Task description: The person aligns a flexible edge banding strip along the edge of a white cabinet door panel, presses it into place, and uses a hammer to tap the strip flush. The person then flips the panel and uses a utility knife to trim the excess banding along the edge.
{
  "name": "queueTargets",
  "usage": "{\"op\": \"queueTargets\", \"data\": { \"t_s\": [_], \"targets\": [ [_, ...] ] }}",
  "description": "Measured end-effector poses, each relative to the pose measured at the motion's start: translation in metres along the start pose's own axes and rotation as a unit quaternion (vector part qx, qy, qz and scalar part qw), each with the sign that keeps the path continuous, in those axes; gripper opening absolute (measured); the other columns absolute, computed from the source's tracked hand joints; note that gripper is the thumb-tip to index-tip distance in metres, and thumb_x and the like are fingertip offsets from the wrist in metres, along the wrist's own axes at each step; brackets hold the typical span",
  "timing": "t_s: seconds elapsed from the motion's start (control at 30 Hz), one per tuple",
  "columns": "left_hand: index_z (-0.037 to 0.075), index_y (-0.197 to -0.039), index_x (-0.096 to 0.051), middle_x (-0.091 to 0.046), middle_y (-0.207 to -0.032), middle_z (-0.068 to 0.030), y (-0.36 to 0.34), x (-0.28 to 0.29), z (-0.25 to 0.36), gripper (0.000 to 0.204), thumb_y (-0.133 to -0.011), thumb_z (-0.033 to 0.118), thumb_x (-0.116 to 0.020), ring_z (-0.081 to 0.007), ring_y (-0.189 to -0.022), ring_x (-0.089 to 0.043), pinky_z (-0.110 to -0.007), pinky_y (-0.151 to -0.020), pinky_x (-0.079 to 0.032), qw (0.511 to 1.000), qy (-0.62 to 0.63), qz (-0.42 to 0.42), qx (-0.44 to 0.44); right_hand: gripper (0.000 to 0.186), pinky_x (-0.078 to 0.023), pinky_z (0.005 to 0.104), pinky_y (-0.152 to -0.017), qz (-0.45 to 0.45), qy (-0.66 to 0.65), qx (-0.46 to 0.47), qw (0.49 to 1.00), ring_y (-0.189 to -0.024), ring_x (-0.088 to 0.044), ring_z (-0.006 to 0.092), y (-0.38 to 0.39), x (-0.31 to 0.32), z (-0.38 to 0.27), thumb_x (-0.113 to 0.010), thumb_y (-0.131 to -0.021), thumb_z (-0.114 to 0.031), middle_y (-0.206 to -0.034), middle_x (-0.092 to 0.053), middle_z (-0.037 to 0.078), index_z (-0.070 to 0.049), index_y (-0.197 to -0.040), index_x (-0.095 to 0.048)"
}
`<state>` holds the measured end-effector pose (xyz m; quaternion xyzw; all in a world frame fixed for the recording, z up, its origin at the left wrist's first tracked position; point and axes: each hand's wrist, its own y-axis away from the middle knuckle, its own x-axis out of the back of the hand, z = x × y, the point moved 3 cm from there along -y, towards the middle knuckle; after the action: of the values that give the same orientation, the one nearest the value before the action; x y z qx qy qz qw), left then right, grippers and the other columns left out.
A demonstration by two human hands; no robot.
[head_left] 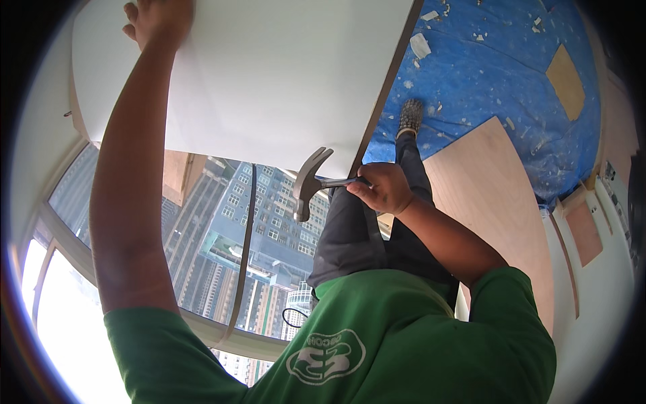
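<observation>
From where I stand, the hammer (307, 187) sits by the near right corner of the white panel (269, 74), its handle running left to right, the right hand's (387, 189) fingers clamped on it and the head out to their left. The claw curves far, the striking face points near; the left hand (163, 21), well apart at the panel's far left, has its visible fingers apart.

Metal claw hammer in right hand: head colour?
The hammer's metal head is silver-grey, clearest in the head-camera view.
</observation>
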<state>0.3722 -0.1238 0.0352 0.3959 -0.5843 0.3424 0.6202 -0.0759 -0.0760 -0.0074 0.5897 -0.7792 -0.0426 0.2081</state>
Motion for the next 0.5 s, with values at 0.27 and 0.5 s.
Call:
{"op": "queueTargets", "data": {
  "t_s": [0.27,0.5],
  "targets": [
    [0.012,-0.163,-0.011,-0.008,-0.171,-0.0066,-0.003,-0.002,-0.002,0.079,-0.104,0.062,-0.025,-0.0284,-0.157,-0.003,-0.049,-0.127,-0.001,1.0,0.006,0.01,-0.005,0.055,-0.043,0.0405,-0.05,-0.012,0.028,0.02,0.999,-0.053,-0.058,0.0289,0.002,0.006,0.002,-0.073,-0.084,-0.057,-0.058,-0.053,0.007,-0.01,-0.062,-0.056],
    [0.015,-0.159,-0.029,-0.026,-0.167,-0.0035,-0.014,-0.006,-0.017,0.086,-0.094,0.071,-0.034,-0.0352,-0.151,-0.024,-0.055,-0.121,-0.017,0.997,0.037,0.047,-0.052,0.057,-0.044,0.0421,-0.052,0.026,0.042,0.044,0.998,-0.055,-0.058,0.0315,-0.014,0.014,0.009,-0.074,-0.083,-0.057,-0.058,-0.053,0.009,-0.009,-0.06,-0.055]
  ]
}}
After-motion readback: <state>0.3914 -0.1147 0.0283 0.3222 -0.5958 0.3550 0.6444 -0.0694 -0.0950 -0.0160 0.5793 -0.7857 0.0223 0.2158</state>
